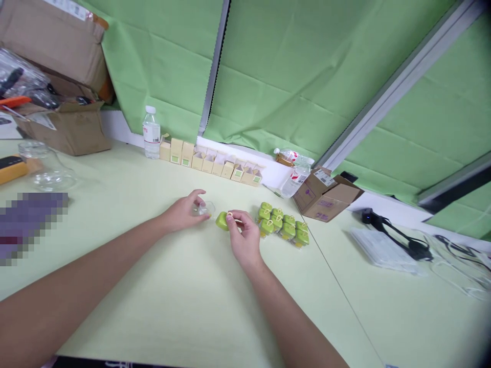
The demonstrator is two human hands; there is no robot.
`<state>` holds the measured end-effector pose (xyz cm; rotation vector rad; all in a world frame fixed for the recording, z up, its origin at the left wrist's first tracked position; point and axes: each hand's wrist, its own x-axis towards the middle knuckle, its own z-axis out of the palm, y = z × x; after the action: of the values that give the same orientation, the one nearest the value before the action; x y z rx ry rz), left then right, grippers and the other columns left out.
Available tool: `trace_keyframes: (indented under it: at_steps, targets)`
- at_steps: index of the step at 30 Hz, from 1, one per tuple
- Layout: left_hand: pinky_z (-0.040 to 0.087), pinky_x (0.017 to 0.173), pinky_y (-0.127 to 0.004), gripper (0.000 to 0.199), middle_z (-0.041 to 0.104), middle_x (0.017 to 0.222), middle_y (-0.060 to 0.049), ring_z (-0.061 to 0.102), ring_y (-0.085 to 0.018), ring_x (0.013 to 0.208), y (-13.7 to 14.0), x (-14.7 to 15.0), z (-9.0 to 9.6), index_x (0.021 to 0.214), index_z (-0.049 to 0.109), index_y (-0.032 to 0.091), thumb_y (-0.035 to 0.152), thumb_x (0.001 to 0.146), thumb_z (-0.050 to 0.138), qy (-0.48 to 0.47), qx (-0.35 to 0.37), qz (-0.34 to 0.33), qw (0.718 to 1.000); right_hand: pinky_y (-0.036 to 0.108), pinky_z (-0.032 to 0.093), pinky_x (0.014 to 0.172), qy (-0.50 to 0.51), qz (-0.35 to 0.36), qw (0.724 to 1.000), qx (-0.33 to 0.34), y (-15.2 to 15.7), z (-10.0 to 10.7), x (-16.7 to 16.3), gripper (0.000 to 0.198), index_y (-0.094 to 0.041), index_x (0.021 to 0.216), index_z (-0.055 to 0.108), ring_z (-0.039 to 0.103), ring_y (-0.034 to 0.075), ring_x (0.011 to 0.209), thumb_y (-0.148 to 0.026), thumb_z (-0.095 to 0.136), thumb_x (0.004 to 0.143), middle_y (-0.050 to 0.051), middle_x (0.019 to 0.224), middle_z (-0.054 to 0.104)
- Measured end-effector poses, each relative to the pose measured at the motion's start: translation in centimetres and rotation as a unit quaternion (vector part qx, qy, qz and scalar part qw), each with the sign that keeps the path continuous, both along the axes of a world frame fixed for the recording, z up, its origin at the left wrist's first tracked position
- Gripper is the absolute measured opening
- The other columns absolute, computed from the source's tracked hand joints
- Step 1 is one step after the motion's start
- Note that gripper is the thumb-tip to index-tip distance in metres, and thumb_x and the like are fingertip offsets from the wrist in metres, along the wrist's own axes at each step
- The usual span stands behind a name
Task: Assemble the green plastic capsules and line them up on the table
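My left hand is closed around a small clear jar, whose open side faces right. Just right of it, my right hand pinches a green lid by its pale loop. Lid and jar are apart, a little above the table. To the right of my right hand stands a cluster of small clear jars with green lids, each with a pale loop on top. What the jar in my left hand contains is too small to make out.
Several small cream boxes line the back wall, some with flaps up. A water bottle stands at their left end. More bottles and a cardboard box sit at back right. A glass vessel stands left; cables lie far right.
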<state>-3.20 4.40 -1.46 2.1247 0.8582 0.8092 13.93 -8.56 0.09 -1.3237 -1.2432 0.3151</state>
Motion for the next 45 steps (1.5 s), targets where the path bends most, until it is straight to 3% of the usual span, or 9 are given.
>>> trace_keyframes:
  at_steps: [3, 7, 15, 23, 28, 31, 34, 40, 45]
  targets:
    - [0.048, 0.076, -0.030, 0.068, 0.065, 0.111, -0.006, 0.064, -0.019, 0.082, -2.0, 0.6, 1.0, 0.134, 0.044, 0.027, 0.050, 0.075, 0.070, 0.020, 0.017, -0.064, 0.998, 0.031, 0.053, 0.079, -0.006, -0.013, 1.000, 0.019, -0.1, 0.3, 0.1, 0.016, -0.020, 0.091, 0.070, 0.064, 0.018, 0.094, -0.032, 0.059, 0.091, 0.006, 0.099, 0.069]
    - [0.047, 0.084, -0.032, 0.063, 0.064, 0.113, -0.007, 0.063, -0.023, 0.099, -3.9, 1.2, 1.6, 0.133, 0.046, 0.027, 0.041, 0.076, 0.069, 0.014, 0.053, -0.125, 0.991, 0.032, 0.053, 0.085, -0.041, 0.005, 0.999, 0.022, -0.2, 0.6, 0.1, 0.015, -0.022, 0.093, 0.071, 0.065, 0.018, 0.094, -0.029, 0.057, 0.092, 0.005, 0.098, 0.070]
    - [0.047, 0.085, -0.032, 0.062, 0.065, 0.110, -0.007, 0.062, -0.025, 0.106, -4.2, 1.3, 1.4, 0.134, 0.041, 0.027, 0.035, 0.078, 0.067, -0.005, 0.043, -0.118, 0.992, 0.035, 0.052, 0.091, -0.069, 0.081, 0.994, -0.033, -0.1, 0.3, 0.3, 0.017, -0.025, 0.097, 0.072, 0.067, 0.020, 0.096, -0.031, 0.057, 0.092, 0.004, 0.100, 0.073]
    - [0.047, 0.087, -0.033, 0.055, 0.066, 0.111, -0.007, 0.061, -0.026, 0.109, -4.3, 1.3, 1.7, 0.129, 0.043, 0.027, 0.037, 0.080, 0.065, -0.005, 0.061, -0.121, 0.991, 0.029, 0.056, 0.073, 0.006, 0.088, 0.993, -0.084, 0.4, -0.6, 0.6, 0.021, -0.022, 0.097, 0.070, 0.067, 0.020, 0.093, -0.039, 0.060, 0.089, 0.007, 0.101, 0.071]
    - [0.047, 0.091, -0.036, 0.058, 0.064, 0.116, -0.008, 0.060, -0.026, 0.110, -4.0, 1.0, 1.7, 0.133, 0.041, 0.027, 0.045, 0.083, 0.064, -0.001, 0.055, -0.129, 0.990, 0.027, 0.052, 0.064, -0.116, 0.028, 0.989, -0.085, -0.2, 0.7, 1.1, 0.018, -0.022, 0.093, 0.069, 0.064, 0.020, 0.089, -0.033, 0.055, 0.092, 0.007, 0.096, 0.068]
    - [0.048, 0.090, -0.036, 0.053, 0.064, 0.116, -0.008, 0.060, -0.025, 0.110, -3.8, 0.8, 1.8, 0.132, 0.043, 0.027, 0.048, 0.086, 0.060, 0.009, 0.058, -0.126, 0.990, 0.032, 0.049, 0.072, -0.264, -0.029, 0.959, -0.103, -0.8, 2.1, 1.8, 0.018, -0.022, 0.087, 0.069, 0.062, 0.019, 0.080, -0.025, 0.052, 0.092, 0.006, 0.088, 0.067]
    - [0.048, 0.088, -0.035, 0.049, 0.064, 0.116, -0.008, 0.060, -0.025, 0.107, -3.7, 0.7, 1.8, 0.130, 0.045, 0.027, 0.049, 0.088, 0.057, 0.014, 0.061, -0.120, 0.991, 0.031, 0.045, 0.068, -0.335, -0.042, 0.926, -0.167, -1.6, 3.7, 2.9, 0.018, -0.022, 0.077, 0.068, 0.062, 0.020, 0.074, -0.022, 0.054, 0.089, 0.006, 0.080, 0.067]
    - [0.047, 0.086, -0.035, 0.045, 0.066, 0.110, -0.006, 0.061, -0.024, 0.103, -3.5, 0.7, 1.5, 0.127, 0.051, 0.026, 0.044, 0.086, 0.060, -0.017, 0.052, -0.125, 0.991, 0.029, 0.039, 0.058, -0.340, -0.033, 0.871, -0.354, -4.6, 6.2, 7.0, 0.015, -0.023, 0.067, 0.067, 0.061, 0.019, 0.065, -0.021, 0.061, 0.080, 0.004, 0.072, 0.070]
    - [0.046, 0.084, -0.032, 0.037, 0.068, 0.107, -0.006, 0.062, -0.023, 0.100, -3.4, 0.7, 1.2, 0.120, 0.056, 0.026, 0.043, 0.086, 0.059, -0.022, 0.060, -0.131, 0.989, 0.028, 0.042, 0.062, -0.325, -0.115, 0.829, -0.441, -6.3, 6.3, 11.4, 0.009, -0.022, 0.071, 0.068, 0.066, 0.020, 0.074, -0.021, 0.061, 0.077, 0.004, 0.076, 0.071]
